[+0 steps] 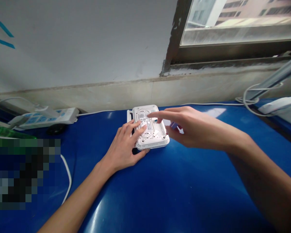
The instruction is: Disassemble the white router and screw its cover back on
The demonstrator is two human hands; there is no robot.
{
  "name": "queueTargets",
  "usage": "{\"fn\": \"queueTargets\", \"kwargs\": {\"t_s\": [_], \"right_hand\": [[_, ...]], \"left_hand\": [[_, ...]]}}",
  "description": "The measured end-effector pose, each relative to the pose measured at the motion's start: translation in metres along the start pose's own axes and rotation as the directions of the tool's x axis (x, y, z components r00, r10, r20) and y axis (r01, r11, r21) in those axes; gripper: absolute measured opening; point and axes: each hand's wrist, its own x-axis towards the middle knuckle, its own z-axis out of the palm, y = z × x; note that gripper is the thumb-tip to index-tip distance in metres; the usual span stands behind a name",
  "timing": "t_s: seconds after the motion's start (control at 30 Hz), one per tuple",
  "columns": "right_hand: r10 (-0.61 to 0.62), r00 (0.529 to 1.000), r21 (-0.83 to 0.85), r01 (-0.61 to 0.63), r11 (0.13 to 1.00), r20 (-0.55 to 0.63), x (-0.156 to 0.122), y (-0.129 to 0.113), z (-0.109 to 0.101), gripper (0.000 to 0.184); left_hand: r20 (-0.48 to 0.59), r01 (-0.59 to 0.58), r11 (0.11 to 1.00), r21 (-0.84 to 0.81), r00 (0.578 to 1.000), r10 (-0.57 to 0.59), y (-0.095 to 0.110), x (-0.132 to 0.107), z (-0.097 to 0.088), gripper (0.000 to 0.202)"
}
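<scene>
One white router (157, 137) lies underside up on the blue desk (160, 191), near the far edge by the wall, and both hands are on it. The left hand (126, 147) lies open and flat, its fingers spread on the vented face and its thumb against the near edge. The right hand (191, 127) touches the far end with one stretched forefinger, its other fingers loosely curled; whether they grip anything cannot be told. One power strip (50, 118) lies well apart to the left.

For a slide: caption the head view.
Left hand and right hand touch a white router on a blue table.
</scene>
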Motion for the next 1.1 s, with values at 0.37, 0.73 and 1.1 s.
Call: {"fn": "queueTargets", "kwargs": {"t_s": [0.37,0.73,1.1], "right_hand": [[0.009,1.000,-0.027,-0.009,1.000,-0.022,-0.0010,-0.0048,0.0016,0.058],[-0.028,1.000,-0.045,0.028,0.999,0.011,-0.0005,-0.0067,-0.0007,0.045],[-0.032,0.999,-0.030,0.033,0.999,0.022,-0.0009,-0.0078,0.0001,0.041]], "left_hand": [[-0.008,-0.017,1.000,-0.001,1.000,0.017,-0.0019,-0.0004,0.0000,0.072],[-0.010,-0.017,1.000,-0.020,1.000,0.017,-0.0022,-0.0001,-0.0002,0.072],[-0.012,-0.014,1.000,-0.005,1.000,0.014,-0.0035,0.0001,0.0000,0.072]]}}
